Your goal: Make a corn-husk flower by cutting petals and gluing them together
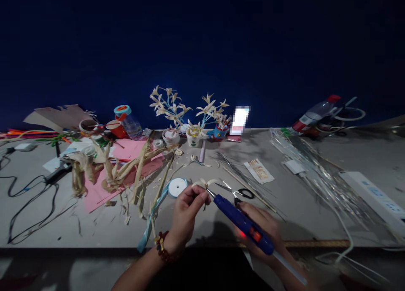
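Note:
My left hand (190,206) pinches a small pale husk flower (205,183) by its base. Wrapped round a blue glue gun (238,217) is my right hand (261,225), and the gun's metal nozzle points at the flower's base, at or very near it. A glue stick (289,267) sticks out of the gun's back end. Just beyond my hands lie black-handled scissors (236,192) and a white ribbon spool (177,187) with light blue ribbon (152,217) trailing from it.
Husk flowers on blue stems stand in a white cup (193,140) at the back. Dried husks (107,170) and pink paper (98,194) lie on the left. Wires (319,177), a power strip (373,194) and a tilted bottle (316,113) are on the right.

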A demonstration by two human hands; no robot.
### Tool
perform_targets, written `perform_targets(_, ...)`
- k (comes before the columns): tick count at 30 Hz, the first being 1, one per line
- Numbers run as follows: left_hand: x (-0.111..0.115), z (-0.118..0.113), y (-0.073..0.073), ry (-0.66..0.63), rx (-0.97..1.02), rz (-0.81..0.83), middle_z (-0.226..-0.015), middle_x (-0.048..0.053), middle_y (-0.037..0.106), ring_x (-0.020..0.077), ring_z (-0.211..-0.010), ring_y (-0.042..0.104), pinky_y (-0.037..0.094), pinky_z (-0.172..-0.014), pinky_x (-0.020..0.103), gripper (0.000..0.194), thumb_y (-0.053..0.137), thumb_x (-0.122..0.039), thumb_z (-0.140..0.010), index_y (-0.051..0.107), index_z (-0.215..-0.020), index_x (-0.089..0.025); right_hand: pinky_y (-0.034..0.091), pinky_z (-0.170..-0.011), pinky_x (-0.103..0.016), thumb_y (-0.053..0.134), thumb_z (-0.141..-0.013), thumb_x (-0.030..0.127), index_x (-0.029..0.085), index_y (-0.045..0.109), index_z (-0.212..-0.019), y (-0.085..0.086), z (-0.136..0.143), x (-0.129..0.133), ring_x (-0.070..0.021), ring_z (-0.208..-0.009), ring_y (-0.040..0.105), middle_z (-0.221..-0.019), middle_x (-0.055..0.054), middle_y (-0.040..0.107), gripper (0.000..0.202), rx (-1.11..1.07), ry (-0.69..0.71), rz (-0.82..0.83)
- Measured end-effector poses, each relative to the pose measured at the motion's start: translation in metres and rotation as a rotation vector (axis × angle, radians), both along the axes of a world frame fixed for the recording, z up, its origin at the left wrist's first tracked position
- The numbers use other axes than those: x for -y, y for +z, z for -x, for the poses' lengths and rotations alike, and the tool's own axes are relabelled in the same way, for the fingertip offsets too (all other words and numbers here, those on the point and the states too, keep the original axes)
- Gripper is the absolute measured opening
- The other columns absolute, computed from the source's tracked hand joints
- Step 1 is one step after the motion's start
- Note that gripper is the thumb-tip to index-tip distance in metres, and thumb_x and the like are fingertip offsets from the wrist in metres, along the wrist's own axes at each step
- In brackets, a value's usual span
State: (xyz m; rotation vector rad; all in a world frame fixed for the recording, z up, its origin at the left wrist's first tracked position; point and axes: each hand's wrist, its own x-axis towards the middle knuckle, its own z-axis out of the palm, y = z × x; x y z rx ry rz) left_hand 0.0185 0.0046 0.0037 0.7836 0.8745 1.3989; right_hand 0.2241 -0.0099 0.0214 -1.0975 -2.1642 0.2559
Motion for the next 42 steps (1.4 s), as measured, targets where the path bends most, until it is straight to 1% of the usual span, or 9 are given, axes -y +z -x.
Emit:
perform_targets(13, 0.0, 0.0, 0.002, -0.002, 0.028, 0.012, -0.073, 0.0, 0.064, 0.0139, -0.074, 0.055, 0.044, -0.074, 0.026, 0.019, 0.077, -0.033, -0.085, 0.067, -0.08, -0.017, 0.053, -0.063, -0.03, 0.048, -0.097, 0.033, 0.023, 0.056, -0.095, -0.002, -0.001, 0.0, -0.022, -0.068, 0.069, -0.079, -0.005, 0.069, 0.013, 0.016, -0.002, -0.023)
perform_targets(24, 0.0, 0.0, 0.002, -0.004, 0.053, 0.037, -0.073, 0.001, 0.065, 0.0142, -0.072, 0.056, 0.044, -0.073, 0.026, 0.021, 0.079, -0.034, -0.083, 0.067, -0.079, -0.017, 0.053, -0.062, -0.03, 0.052, -0.096, 0.036, 0.024, 0.057, -0.096, -0.006, -0.006, -0.003, -0.0221, -0.067, 0.069, -0.078, -0.005, 0.069, 0.013, 0.019, -0.005, 0.016)
perform_targets(28, 0.001, 0.002, 0.001, 0.008, 0.015, 0.044, -0.072, 0.0, 0.064, 0.0137, -0.073, 0.056, 0.043, -0.073, 0.025, 0.022, 0.079, -0.034, -0.083, 0.066, -0.078, -0.018, 0.057, -0.068, -0.032, 0.057, -0.093, 0.031, 0.023, 0.056, -0.112, -0.013, -0.015, -0.009, -0.0252, -0.078, 0.073, -0.091, -0.008, 0.073, 0.02, 0.003, -0.068, -0.099)
perform_targets(30, 0.001, 0.005, -0.001, 0.037, 0.009, 0.068, -0.072, 0.0, 0.064, 0.0136, -0.073, 0.056, 0.044, -0.073, 0.024, 0.024, 0.08, -0.036, -0.081, 0.066, -0.077, -0.017, 0.058, -0.071, -0.033, 0.058, -0.092, 0.03, 0.024, 0.055, -0.117, -0.017, -0.028, -0.013, -0.0271, -0.086, 0.074, -0.098, -0.009, 0.074, 0.026, 0.028, -0.113, -0.134)
perform_targets(32, 0.001, 0.008, -0.004, 0.058, 0.031, 0.107, -0.071, 0.0, 0.063, 0.0136, -0.073, 0.056, 0.044, -0.073, 0.024, 0.026, 0.082, -0.038, -0.079, 0.066, -0.077, -0.018, 0.057, -0.069, -0.034, 0.06, -0.09, 0.028, 0.025, 0.056, -0.116, -0.021, -0.049, -0.018, -0.0284, -0.085, 0.074, -0.1, -0.01, 0.074, 0.026, 0.12, -0.218, -0.082)
perform_targets(34, 0.001, 0.012, -0.007, 0.068, 0.069, 0.137, -0.071, 0.0, 0.063, 0.0136, -0.072, 0.056, 0.045, -0.073, 0.024, 0.027, 0.084, -0.039, -0.076, 0.067, -0.077, -0.018, 0.056, -0.067, -0.035, 0.059, -0.088, 0.023, 0.024, 0.057, -0.115, -0.025, -0.076, -0.027, -0.03, -0.085, 0.074, -0.105, -0.013, 0.074, 0.027, 0.263, -0.376, -0.02)
perform_targets(36, 0.001, 0.014, -0.009, 0.071, 0.097, 0.151, -0.072, 0.0, 0.063, 0.0134, -0.072, 0.056, 0.046, -0.073, 0.024, 0.027, 0.085, -0.038, -0.075, 0.067, -0.077, -0.018, 0.056, -0.067, -0.036, 0.057, -0.084, 0.016, 0.022, 0.058, -0.115, -0.028, -0.108, -0.039, -0.0313, -0.09, 0.073, -0.115, -0.015, 0.072, 0.032, 0.423, -0.46, 0.036)
perform_targets(38, 0.002, 0.015, -0.01, 0.07, 0.105, 0.153, -0.072, 0.0, 0.063, 0.0134, -0.073, 0.056, 0.046, -0.073, 0.024, 0.026, 0.085, -0.037, -0.076, 0.067, -0.077, -0.018, 0.056, -0.071, -0.038, 0.058, -0.079, 0.015, 0.019, 0.061, -0.108, -0.033, -0.14, -0.053, -0.0324, -0.089, 0.073, -0.11, -0.016, 0.073, 0.029, 0.455, -0.473, 0.075)
perform_targets(42, 0.003, 0.017, -0.011, 0.093, 0.12, 0.156, -0.073, 0.001, 0.063, 0.0132, -0.073, 0.056, 0.047, -0.073, 0.024, 0.025, 0.085, -0.035, -0.076, 0.067, -0.078, -0.017, 0.056, -0.081, -0.038, 0.057, -0.076, 0.017, 0.019, 0.063, -0.107, -0.05, -0.191, -0.076, -0.0301, -0.094, 0.072, -0.106, -0.013, 0.071, 0.032, 0.541, -0.32, 0.266)
